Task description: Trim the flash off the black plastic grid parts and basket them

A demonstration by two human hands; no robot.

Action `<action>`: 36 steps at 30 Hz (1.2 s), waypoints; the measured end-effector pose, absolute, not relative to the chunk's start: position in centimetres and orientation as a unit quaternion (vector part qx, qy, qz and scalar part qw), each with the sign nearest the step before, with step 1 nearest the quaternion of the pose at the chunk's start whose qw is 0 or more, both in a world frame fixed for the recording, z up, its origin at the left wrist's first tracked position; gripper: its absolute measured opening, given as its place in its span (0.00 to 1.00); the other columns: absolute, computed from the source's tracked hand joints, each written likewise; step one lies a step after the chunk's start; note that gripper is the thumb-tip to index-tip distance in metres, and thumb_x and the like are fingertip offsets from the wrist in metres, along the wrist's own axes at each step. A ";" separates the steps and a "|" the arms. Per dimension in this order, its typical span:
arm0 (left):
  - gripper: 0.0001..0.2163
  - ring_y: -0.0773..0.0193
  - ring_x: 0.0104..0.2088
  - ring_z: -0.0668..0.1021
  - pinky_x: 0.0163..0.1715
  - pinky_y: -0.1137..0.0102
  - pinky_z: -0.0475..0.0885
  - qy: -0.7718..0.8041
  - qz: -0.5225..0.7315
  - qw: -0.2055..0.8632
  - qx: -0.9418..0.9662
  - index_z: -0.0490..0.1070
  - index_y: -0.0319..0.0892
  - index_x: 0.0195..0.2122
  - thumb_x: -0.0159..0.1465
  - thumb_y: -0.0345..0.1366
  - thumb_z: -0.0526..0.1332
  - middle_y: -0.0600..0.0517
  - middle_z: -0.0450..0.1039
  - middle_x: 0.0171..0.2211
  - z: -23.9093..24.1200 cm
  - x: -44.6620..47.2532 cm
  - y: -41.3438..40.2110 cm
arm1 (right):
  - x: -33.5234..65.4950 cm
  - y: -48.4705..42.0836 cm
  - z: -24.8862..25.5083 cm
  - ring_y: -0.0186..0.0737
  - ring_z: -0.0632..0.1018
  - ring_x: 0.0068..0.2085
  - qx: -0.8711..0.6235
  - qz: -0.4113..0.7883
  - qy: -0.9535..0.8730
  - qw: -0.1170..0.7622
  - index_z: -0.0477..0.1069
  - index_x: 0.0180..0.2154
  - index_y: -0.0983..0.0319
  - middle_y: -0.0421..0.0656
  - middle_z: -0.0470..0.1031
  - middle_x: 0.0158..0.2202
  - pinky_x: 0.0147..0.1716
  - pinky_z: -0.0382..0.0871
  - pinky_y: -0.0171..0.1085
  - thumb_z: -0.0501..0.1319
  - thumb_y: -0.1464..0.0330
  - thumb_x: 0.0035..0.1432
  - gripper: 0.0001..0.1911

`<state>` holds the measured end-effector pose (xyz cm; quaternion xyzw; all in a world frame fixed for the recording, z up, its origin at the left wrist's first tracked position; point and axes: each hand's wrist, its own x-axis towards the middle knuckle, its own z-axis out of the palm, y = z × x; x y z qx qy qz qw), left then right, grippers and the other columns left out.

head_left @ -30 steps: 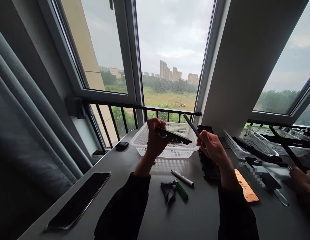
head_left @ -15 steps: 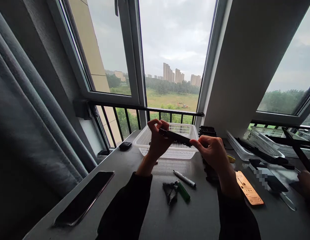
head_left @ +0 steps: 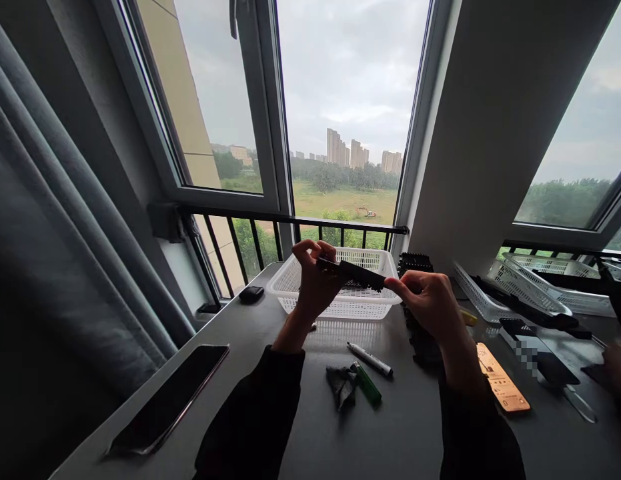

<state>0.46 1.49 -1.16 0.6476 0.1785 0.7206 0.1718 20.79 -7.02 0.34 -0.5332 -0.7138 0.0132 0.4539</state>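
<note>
Black strip (head_left: 363,275), white latticed basket (head_left: 353,311)

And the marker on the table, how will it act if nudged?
The marker will probably roll: its barrel looks round and it lies on its side on a smooth-looking table. Likely stiff and light, being a slim, straight tube. Rolled toward the person, it may soon stop against the green lighter close by.

The left sleeve (head_left: 254,417) and right sleeve (head_left: 477,433) were both black, long and plain-looking, broad near the elbow and narrower toward the cuffs (head_left: 289,360). These stopped short of the wrists (head_left: 299,321); beyond them, the left fingers (head_left: 303,247) and right fingers (head_left: 433,283) were bare. Shadow hid the cloth's weave and seams.
</note>
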 end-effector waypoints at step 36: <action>0.31 0.72 0.28 0.64 0.26 0.76 0.61 0.199 0.682 0.220 0.669 0.47 0.51 0.40 0.45 0.22 0.67 0.61 0.60 0.33 -1.6 0.4 1.8 | 20.3 -7.4 0.8 0.30 0.56 0.21 -0.516 0.121 -0.710 0.463 0.62 0.17 0.62 0.35 0.53 0.16 0.22 0.48 0.33 0.60 0.45 0.57 0.30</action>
